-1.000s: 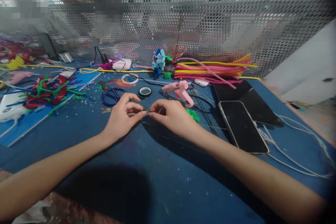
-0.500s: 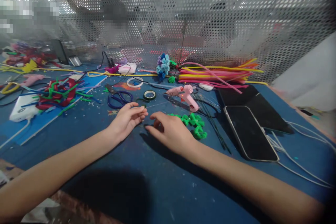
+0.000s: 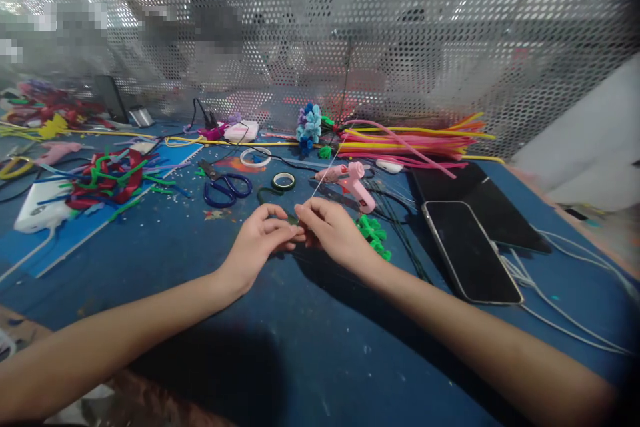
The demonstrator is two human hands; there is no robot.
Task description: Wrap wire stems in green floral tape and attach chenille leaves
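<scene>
My left hand [image 3: 260, 237] and my right hand [image 3: 330, 230] meet fingertip to fingertip over the middle of the table. A thin pale wire [image 3: 323, 177] rises from the pinched fingers of my right hand and slants up to the right. Dark green floral tape [image 3: 269, 192] trails from its roll [image 3: 283, 181] to the closed fingers of my left hand; its end there is mostly hidden. Beside my right hand lie green fuzzy pipe-cleaner shapes [image 3: 373, 230], partly covered by it. A pink glue gun [image 3: 350, 180] lies just beyond.
Blue-handled scissors [image 3: 227, 188] and a white tape ring [image 3: 255, 158] lie left of centre. A blue flower bunch [image 3: 309, 123] and pink and yellow pipe cleaners [image 3: 410, 143] line the back. At right, a phone [image 3: 473, 250] overlaps a black tablet [image 3: 493, 203]; cables trail nearby.
My hands have come together, the right one closing its fingers at the wire. The wire has swung from nearly level to steeply upward. The green tape now stretches to my left fingers.
</scene>
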